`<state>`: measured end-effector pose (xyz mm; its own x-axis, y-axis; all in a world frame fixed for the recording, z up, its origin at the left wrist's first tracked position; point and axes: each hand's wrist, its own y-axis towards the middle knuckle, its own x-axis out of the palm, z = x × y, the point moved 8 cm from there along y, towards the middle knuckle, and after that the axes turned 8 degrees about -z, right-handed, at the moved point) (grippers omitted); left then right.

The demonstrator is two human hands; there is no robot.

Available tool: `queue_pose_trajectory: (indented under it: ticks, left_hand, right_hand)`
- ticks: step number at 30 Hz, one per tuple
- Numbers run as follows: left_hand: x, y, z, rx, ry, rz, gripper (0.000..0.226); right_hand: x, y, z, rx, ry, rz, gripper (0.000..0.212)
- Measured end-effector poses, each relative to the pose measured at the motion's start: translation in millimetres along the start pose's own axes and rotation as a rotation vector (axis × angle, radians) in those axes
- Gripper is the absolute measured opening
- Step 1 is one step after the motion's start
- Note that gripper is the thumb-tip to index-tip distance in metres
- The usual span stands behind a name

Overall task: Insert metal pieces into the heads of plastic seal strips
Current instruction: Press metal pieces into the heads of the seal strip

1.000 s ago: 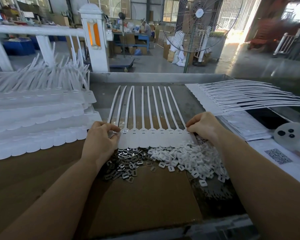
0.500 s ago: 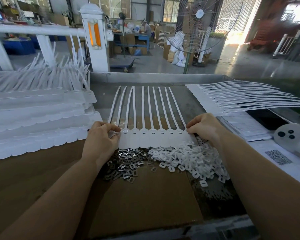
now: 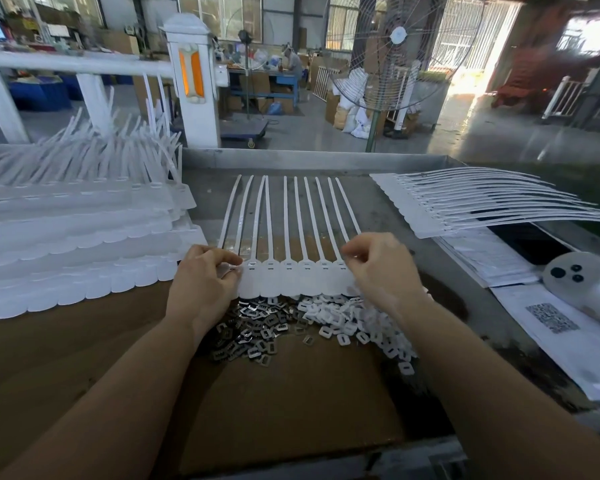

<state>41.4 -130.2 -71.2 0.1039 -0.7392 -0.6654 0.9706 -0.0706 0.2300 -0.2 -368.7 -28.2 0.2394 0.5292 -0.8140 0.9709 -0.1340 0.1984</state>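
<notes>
The surface (image 3: 388, 216) carries a joined row of white plastic seal strips (image 3: 293, 277) at its centre, tails toward the far edge. The left hand (image 3: 201, 282) pinches the row's left end; the right hand (image 3: 378, 268) pinches its right end. Loose metal pieces (image 3: 253, 327) lie just nearside.

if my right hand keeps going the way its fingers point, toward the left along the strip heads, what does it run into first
Most likely the heads of the joined seal strips, which the right hand already touches at their right end. Beyond them lies the left hand, gripping the left end. Depth is hard to judge here.
</notes>
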Motion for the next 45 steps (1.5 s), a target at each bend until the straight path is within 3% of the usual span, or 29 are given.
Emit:
queue_pose_trajectory:
  ticks: [14, 22, 26, 33, 45]
  left_hand:
    - [-9.8, -3.3, 1.2, 0.015, -0.043, 0.066, 0.023]
    - [-14.2, -3.4, -2.1, -0.004, -0.091, 0.106, 0.039]
    - [-14.4, -3.8, -2.0, -0.018, -0.074, 0.098, 0.034]
    - [-9.4, -4.3, -4.2, -0.05, -0.046, 0.059, 0.026]
    - [-11.4, -7.6, 7.7, 0.021, -0.033, 0.085, 0.014]
  right_hand:
    - [52.2, -35.5, -51.1, -0.279, -0.221, 0.049, 0.027]
    - [55.2, -42.6, -59.5, -0.386, -0.364, 0.086, 0.019]
    - [52.1, -45.9, -68.0, -0.459, -0.483, 0.163, 0.009]
    - [48.6, -53.6, -79.1, -0.56, -0.56, 0.264, 0.017]
    - [51.2, -50.1, -69.1, -0.483, -0.433, 0.205, 0.02]
